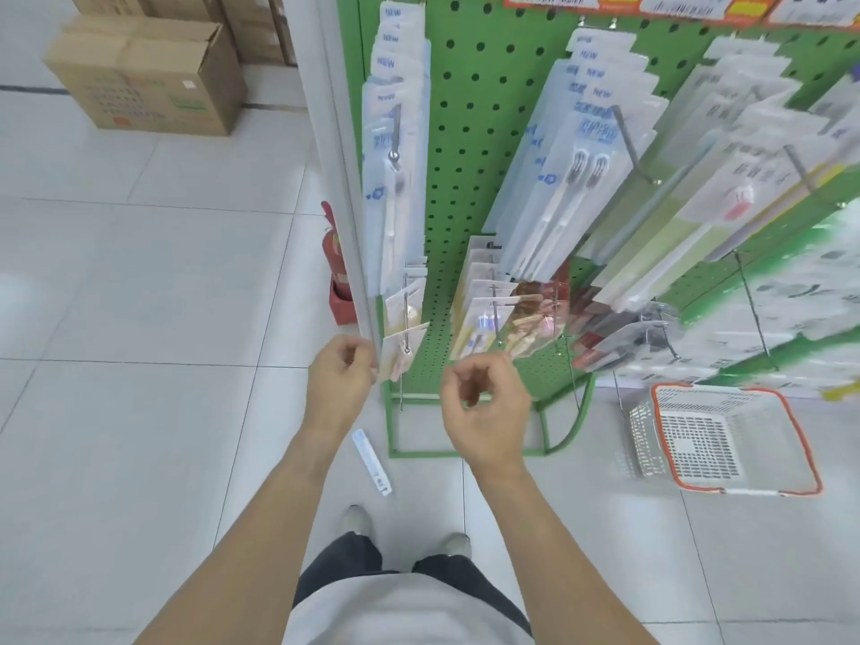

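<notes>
On the left hand [342, 377] the fingers [358, 352] are curled together, pinching the near edge of a small packet [402, 347]. It hangs from a low hook [406, 318] just beyond them, its long axis slanting down towards the floor [139, 272]. On the right hand [486, 412] the fingers [470, 371] are curled tight right below a clear packet [537, 318]; whether they grip it I cannot tell. Beyond both stands the green pegboard [465, 179].
</notes>
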Action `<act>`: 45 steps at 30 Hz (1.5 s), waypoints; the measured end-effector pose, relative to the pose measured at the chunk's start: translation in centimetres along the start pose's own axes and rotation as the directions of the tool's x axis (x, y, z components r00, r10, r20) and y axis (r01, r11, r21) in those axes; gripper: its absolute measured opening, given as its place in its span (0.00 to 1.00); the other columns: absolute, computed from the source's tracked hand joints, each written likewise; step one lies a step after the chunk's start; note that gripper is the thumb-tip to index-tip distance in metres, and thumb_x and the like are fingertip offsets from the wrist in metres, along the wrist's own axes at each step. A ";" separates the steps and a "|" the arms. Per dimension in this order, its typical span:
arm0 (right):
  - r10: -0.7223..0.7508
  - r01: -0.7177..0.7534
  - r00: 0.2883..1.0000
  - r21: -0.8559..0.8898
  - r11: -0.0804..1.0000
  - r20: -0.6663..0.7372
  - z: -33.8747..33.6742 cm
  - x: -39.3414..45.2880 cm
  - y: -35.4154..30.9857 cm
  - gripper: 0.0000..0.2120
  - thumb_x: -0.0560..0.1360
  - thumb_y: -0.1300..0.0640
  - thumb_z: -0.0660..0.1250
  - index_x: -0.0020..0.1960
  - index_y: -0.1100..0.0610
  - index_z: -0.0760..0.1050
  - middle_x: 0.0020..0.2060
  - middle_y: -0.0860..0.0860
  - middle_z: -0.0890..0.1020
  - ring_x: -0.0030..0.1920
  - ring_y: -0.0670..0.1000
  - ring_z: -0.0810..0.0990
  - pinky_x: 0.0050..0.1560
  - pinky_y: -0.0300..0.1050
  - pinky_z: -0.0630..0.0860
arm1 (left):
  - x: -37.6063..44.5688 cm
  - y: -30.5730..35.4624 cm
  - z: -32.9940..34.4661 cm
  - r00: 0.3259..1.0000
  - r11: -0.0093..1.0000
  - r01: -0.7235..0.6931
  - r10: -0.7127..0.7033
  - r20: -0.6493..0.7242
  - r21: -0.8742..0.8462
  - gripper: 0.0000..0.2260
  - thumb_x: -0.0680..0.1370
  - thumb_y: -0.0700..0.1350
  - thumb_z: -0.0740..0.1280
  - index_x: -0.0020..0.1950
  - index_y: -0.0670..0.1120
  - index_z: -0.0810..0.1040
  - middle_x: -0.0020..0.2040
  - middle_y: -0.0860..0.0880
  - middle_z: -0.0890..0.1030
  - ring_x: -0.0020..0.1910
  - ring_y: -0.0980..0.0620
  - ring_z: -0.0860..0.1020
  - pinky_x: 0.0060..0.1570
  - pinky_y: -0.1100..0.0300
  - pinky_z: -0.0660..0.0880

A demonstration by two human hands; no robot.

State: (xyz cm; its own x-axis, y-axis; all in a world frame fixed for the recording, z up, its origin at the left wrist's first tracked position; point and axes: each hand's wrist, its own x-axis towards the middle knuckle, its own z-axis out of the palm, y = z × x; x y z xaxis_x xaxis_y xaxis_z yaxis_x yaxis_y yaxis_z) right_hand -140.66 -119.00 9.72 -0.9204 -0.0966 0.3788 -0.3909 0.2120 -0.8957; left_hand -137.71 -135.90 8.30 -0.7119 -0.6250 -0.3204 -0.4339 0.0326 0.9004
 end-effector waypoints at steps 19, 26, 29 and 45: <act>0.864 -0.460 0.310 -0.733 0.501 0.396 10.6 -22.8 27.0 0.05 0.73 0.58 0.69 0.49 0.54 0.79 0.48 0.47 0.82 0.48 0.48 0.81 0.47 0.38 0.77 | -1.7 -35.9 -1.9 0.820 0.819 0.508 -0.555 0.144 0.266 0.09 0.80 0.43 0.63 0.52 0.40 0.80 0.42 0.43 0.85 0.29 0.53 0.73 0.33 0.62 0.71; 0.881 -0.380 0.370 -0.817 0.433 0.295 22.8 -32.7 49.8 0.10 0.77 0.58 0.65 0.55 0.62 0.79 0.53 0.58 0.83 0.53 0.58 0.82 0.52 0.50 0.81 | 6.9 -58.9 3.1 0.787 0.791 0.543 -0.596 0.157 0.282 0.08 0.80 0.44 0.62 0.52 0.42 0.79 0.46 0.45 0.85 0.42 0.49 0.78 0.38 0.61 0.72; 0.888 -0.408 0.372 -0.812 0.417 0.269 26.3 -36.4 58.2 0.14 0.77 0.57 0.68 0.61 0.61 0.73 0.58 0.57 0.79 0.57 0.59 0.80 0.54 0.48 0.77 | 9.7 -67.1 5.9 0.759 0.768 0.565 -0.627 0.176 0.301 0.10 0.79 0.45 0.62 0.53 0.41 0.79 0.49 0.44 0.85 0.43 0.46 0.79 0.46 0.56 0.77; 0.927 -0.851 0.026 -0.479 0.217 0.373 28.5 -33.8 57.4 0.08 0.74 0.67 0.66 0.51 0.59 0.72 0.38 0.59 0.79 0.29 0.52 0.74 0.33 0.43 0.76 | 11.7 -68.6 6.8 0.832 0.765 0.381 -0.529 0.169 0.519 0.16 0.80 0.41 0.62 0.68 0.45 0.71 0.64 0.45 0.75 0.59 0.46 0.76 0.57 0.55 0.75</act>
State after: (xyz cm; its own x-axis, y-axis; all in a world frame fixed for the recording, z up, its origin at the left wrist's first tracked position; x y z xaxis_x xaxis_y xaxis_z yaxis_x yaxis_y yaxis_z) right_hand -131.85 -131.27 -61.15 -0.3841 -0.1688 -0.9077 0.6955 0.5937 -0.4047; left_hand -120.03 -140.15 -59.23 -0.4558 -0.4054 -0.7924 -0.8899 0.1914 0.4140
